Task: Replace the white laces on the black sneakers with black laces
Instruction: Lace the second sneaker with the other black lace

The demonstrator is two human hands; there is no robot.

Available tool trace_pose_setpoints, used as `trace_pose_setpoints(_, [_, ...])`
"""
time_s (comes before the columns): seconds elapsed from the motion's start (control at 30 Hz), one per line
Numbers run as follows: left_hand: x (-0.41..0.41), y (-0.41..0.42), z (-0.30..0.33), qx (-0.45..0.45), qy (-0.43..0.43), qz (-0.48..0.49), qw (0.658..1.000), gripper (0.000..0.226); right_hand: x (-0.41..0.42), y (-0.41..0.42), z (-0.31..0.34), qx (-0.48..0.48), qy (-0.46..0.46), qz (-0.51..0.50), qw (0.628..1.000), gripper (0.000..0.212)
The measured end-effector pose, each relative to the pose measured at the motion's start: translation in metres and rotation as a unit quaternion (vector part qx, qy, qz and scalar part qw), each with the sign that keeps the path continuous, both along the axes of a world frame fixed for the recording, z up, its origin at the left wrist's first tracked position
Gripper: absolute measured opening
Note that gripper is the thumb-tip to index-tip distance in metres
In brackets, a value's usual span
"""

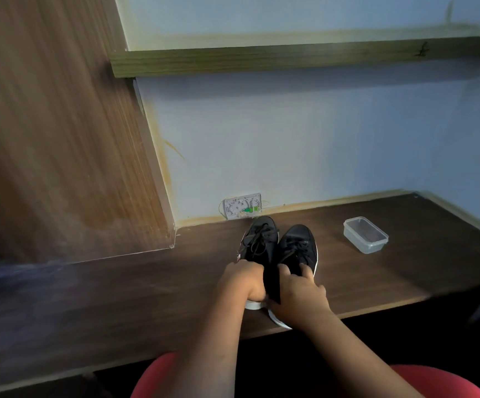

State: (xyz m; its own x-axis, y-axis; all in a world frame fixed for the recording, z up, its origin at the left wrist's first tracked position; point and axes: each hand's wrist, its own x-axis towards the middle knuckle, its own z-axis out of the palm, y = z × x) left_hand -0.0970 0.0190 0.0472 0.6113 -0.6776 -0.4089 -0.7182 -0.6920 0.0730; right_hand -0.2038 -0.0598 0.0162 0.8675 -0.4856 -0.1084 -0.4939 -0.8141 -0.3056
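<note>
Sneakers: a pair of black sneakers with white soles is seen side by side on the dark wooden desk (147, 297), toes pointed toward the wall, heels near the front edge.
Left sneaker (261, 239): set slightly further back; dark laces (257, 242) are seen threaded and loosely crossed over the tongue. A small pale tag is visible at its left side.
Right sneaker (297, 245): touching or just beside the left one; dark laces are seen across its eyelets, and its white heel sole hangs at the desk's edge.
Left hand (243, 281): laid over the heel opening of the left sneaker, fingers curled down around the collar so that the shoe is gripped.
Right hand (300, 294): placed on the heel part of the right sneaker, fingers spread and bent over the collar, thumb toward the gap between the shoes; the shoe is held.
Plastic container (365, 234): a clear, lidless rectangular tub is set on the desk, to the right of the sneakers and apart from them.
Wall box (243, 208): an opened white wall-mounted box with green and yellow parts is seen just behind the left sneaker's toe.
Shelf (290, 60): a wooden shelf is fixed to the wall above.
</note>
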Motion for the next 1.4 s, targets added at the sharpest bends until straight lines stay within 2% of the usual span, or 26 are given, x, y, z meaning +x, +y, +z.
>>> trace_pose_setpoints(0.07, [-0.001,0.002,-0.001,-0.005,0.009,-0.003,1.0,0.035,0.001,-0.001,-0.003,0.04,0.036,-0.005,0.999,0.087])
trace_pose_setpoints(0.1, [0.0,0.003,-0.001,-0.003,0.015,-0.003,1.0,0.037,0.002,-0.003,-0.008,0.05,0.036,0.001,0.998,0.08])
trace_pose_setpoints(0.17, [0.002,0.005,-0.002,-0.004,0.023,-0.01,1.0,0.03,0.006,-0.015,-0.016,0.01,0.026,0.041,0.999,0.039])
trace_pose_setpoints(0.2, [0.001,0.006,-0.001,-0.003,0.022,-0.016,1.0,0.026,0.005,-0.019,-0.015,-0.02,0.034,0.07,0.997,0.026])
trace_pose_setpoints(0.33, [-0.012,0.01,0.005,-0.008,-0.022,-0.038,0.999,0.017,0.004,-0.024,-0.001,-0.063,0.07,0.106,0.99,0.023])
trace_pose_setpoints(0.4, [-0.027,0.01,0.007,-0.02,-0.048,-0.044,0.998,0.014,-0.004,-0.024,0.005,-0.036,0.096,0.079,0.992,0.034])
trace_pose_setpoints(0.5, [-0.056,0.009,0.005,-0.062,-0.08,-0.035,0.994,0.017,-0.027,-0.029,0.008,0.027,0.059,0.032,0.997,0.032])
trace_pose_setpoints(0.6, [-0.083,0.008,0.015,-0.095,-0.107,-0.04,0.989,0.024,-0.06,-0.03,0.02,0.028,0.029,0.03,0.999,0.019])
trace_pose_setpoints(0.7, [-0.109,0.005,0.038,-0.106,-0.133,-0.073,0.983,0.02,-0.096,-0.029,0.041,0.014,-0.01,0.024,1.0,0.024])
trace_pose_setpoints(0.8, [-0.138,-0.008,0.069,-0.125,-0.16,-0.117,0.972,0.019,-0.137,-0.032,0.071,-0.009,-0.056,-0.009,0.998,0.027])
trace_pose_setpoints(1.0, [-0.201,-0.073,0.114,-0.228,-0.196,-0.235,0.924,0.023,-0.236,-0.066,0.125,-0.099,-0.127,-0.114,0.98,0.023])
trace_pose_setpoints(1.1, [-0.241,-0.114,0.127,-0.255,-0.171,-0.291,0.906,0.025,-0.285,-0.091,0.144,-0.122,-0.098,-0.178,0.972,0.018])
trace_pose_setpoints(1.27, [-0.298,-0.184,0.128,-0.242,-0.095,-0.397,0.88,0.024,-0.351,-0.126,0.14,-0.105,-0.07,-0.309,0.943,0.012])
trace_pose_setpoints(1.4, [-0.326,-0.226,0.117,-0.225,-0.058,-0.447,0.864,0.017,-0.37,-0.139,0.127,-0.091,-0.057,-0.353,0.929,0.018])
